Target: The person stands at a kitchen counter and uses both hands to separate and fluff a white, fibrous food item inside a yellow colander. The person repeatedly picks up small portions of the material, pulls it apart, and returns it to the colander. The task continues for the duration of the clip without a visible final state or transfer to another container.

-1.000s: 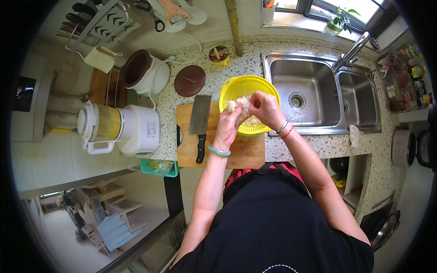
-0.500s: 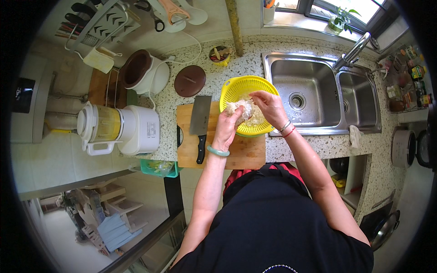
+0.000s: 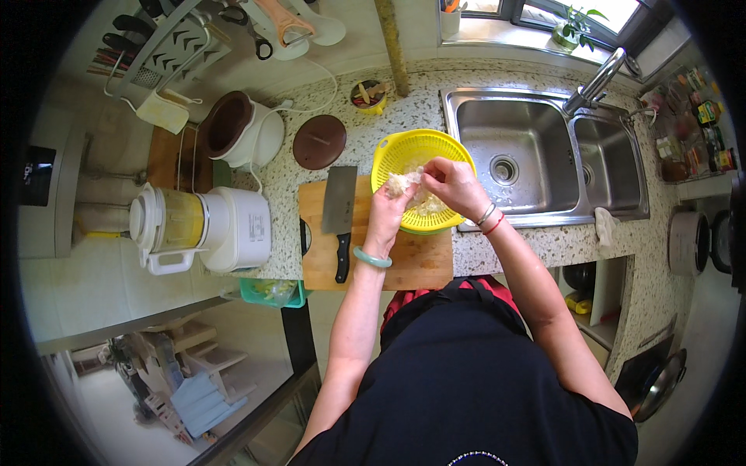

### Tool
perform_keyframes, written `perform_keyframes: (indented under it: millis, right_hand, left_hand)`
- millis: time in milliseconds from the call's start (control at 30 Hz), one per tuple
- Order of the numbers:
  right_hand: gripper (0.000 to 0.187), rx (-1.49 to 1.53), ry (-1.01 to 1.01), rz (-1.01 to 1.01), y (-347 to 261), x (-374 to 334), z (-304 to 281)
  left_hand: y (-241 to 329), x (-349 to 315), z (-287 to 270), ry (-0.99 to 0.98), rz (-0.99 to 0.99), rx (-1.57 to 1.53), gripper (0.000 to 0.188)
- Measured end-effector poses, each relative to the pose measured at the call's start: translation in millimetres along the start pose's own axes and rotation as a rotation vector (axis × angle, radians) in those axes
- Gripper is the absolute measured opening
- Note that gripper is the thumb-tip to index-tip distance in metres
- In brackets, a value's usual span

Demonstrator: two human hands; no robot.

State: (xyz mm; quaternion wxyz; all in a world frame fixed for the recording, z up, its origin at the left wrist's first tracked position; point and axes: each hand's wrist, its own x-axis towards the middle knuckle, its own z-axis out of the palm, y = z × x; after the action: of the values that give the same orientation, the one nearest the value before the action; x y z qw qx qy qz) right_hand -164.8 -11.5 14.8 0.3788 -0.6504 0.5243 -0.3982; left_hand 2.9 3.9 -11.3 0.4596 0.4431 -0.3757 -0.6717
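Observation:
Over the yellow colander (image 3: 382, 155), my left hand (image 3: 382, 224) is closed around a pale, frilly clump of what looks like white fungus (image 3: 401, 184). My right hand (image 3: 457, 189) comes in from the other side, its thumb and fingers pinching the clump's edge. Loose pale pieces (image 3: 430, 205) lie in the colander, partly hidden under my hands. The colander rests partly over a wooden cutting board (image 3: 404, 268). Left of my left hand, a cleaver (image 3: 339, 203) with a black handle lies flat on the board.
A steel double sink (image 3: 509, 140) with a tap (image 3: 598, 81) is at the right. On the left stand a white blender (image 3: 233, 229) and a white pot (image 3: 260, 136); its brown lid (image 3: 319, 142) lies nearby. A small yellow container (image 3: 369, 96) holds scraps. A cloth (image 3: 605, 226) hangs by the sink.
My right hand has shifted slightly left and its fingers have closed in on the clump. My left hand still holds it over the colander. The whole view has moved slightly.

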Motion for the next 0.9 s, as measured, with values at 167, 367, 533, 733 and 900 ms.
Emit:
perform_keyframes:
  millis: [167, 367, 533, 733, 900]
  right_hand:
    - [0.011, -0.077, 0.008, -0.105, -8.5, -3.1, -2.0]
    - [0.01, -0.11, 0.063, -0.157, 2.8, -3.5, 5.3]
    - [0.009, -0.087, 0.133, -0.167, 5.6, -4.2, 13.7]
    - [0.014, 0.209, 0.152, 0.207, 24.1, -5.2, 14.6]
    - [0.021, 0.112, 0.092, 0.14, 8.2, -7.2, 9.8]
  left_hand:
    - [4.7, -2.4, 3.4, 0.046, 0.017, 0.088, 0.026]
    - [3.3, -1.2, 2.5, 0.034, -0.005, -0.017, 0.026]
    - [0.6, -1.4, 1.3, 0.013, -0.012, -0.035, 0.026]
    - [4.6, -3.5, -2.6, -0.016, -0.075, -0.189, 0.027]
    - [2.0, -1.4, -3.6, -0.003, -0.041, -0.145, 0.028]
